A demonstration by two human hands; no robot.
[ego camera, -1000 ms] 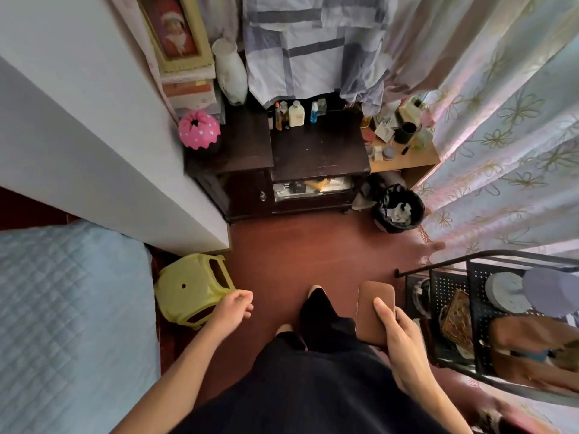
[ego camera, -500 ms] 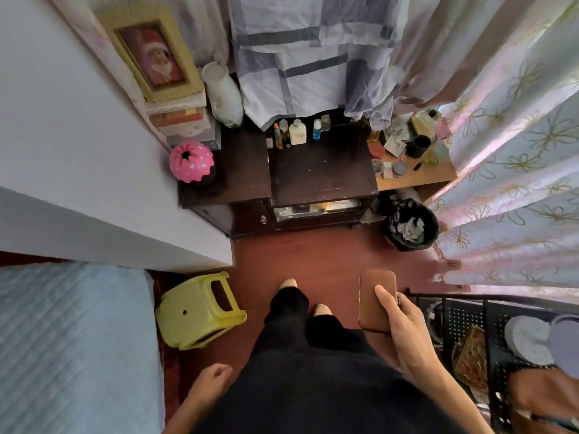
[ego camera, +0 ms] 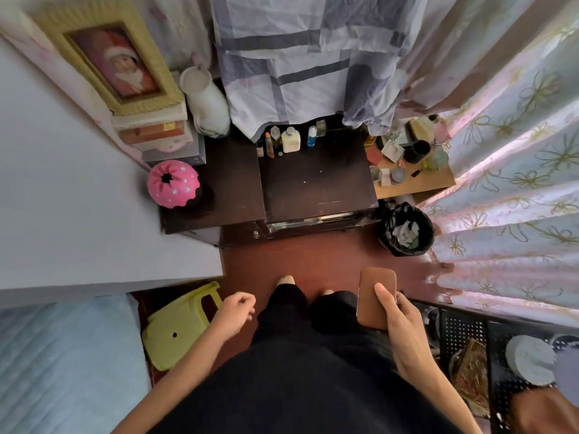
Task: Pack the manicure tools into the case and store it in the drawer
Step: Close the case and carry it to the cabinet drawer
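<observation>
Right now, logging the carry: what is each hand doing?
Left hand: loosely curled, holding nothing.
Right hand: grips the closed brown leather case.

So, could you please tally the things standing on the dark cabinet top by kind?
Small bottles: 5
Pink dome-shaped container: 1
White vase: 1
Total: 7

A: Case (ego camera: 376,286) finish?
B: Brown, smooth, leather-like, slight sheen.
A: Worktop (ego camera: 316,183)?
B: Dark wood, matt, scuffed. Stool (ego camera: 178,327) is glossy yellow-green plastic, rack (ego camera: 463,327) black perforated metal, curtain (ego camera: 517,189) thin printed cloth.
</observation>
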